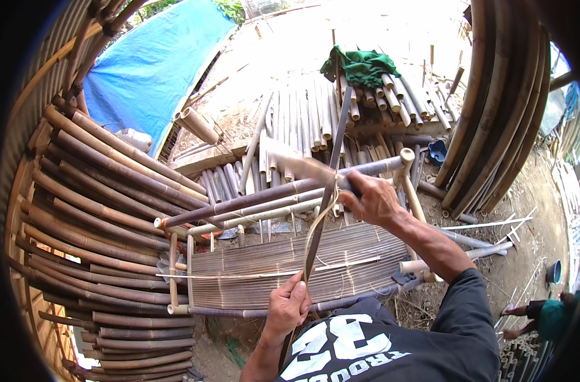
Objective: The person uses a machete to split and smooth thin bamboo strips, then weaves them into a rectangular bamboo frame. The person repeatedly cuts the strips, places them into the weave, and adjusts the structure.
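My left hand (pixel 288 307) is closed around a long dark bamboo strip (pixel 323 223), which slants up and away past the bamboo bench. My right hand (pixel 374 196) grips the handle of a broad-bladed knife (pixel 297 167); the blade points left, smeared by motion, and crosses the strip above its middle. A thin pale curl of bamboo (pixel 316 226) runs beside the strip between both hands. Beneath lies the slatted seat of the bench (pixel 239 290), with a light thin strip (pixel 239 275) lying across it.
Bamboo poles (pixel 111 184) are stacked along the left, and thick poles (pixel 493 108) stand at the right. Cut lengths (pixel 296 118) lie beyond the bench, near a green cloth (pixel 366 67). A blue tarp (pixel 156 63) hangs far left. Another person (pixel 554 318) is at lower right.
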`<state>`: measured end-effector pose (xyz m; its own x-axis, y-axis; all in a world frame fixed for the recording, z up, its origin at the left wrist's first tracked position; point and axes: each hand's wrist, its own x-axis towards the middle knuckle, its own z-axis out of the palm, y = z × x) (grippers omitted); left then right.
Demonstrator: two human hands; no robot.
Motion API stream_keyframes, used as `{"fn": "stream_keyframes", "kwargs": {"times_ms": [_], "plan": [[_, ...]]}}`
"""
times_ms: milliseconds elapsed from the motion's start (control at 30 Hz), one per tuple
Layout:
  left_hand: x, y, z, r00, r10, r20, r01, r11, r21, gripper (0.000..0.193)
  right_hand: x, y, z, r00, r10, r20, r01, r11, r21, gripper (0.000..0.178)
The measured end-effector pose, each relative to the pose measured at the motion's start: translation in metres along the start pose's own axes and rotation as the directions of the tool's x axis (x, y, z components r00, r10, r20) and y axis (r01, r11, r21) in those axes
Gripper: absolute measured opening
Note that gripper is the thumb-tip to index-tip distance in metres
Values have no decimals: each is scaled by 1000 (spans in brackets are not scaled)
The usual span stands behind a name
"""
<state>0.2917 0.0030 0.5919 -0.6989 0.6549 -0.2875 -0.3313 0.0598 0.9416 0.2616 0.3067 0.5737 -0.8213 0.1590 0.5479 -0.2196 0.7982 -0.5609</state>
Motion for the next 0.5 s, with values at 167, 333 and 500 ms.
{"fn": "stream_keyframes", "kwargs": {"times_ms": [167,333,500], "plan": [[-18,3,-1,995,-86,-53,86,996,-12,36,29,44,2,995,-21,-97,0,976,-216,56],[-55,-22,-23,991,-120,-67,112,987,-114,36,56,65,-2,991,113,-74,-126,973,-195,65],[-90,-49,-46,979,-167,-115,142,970,-200,37,95,103,-23,882,453,-134,-462,885,-52,72]]}}
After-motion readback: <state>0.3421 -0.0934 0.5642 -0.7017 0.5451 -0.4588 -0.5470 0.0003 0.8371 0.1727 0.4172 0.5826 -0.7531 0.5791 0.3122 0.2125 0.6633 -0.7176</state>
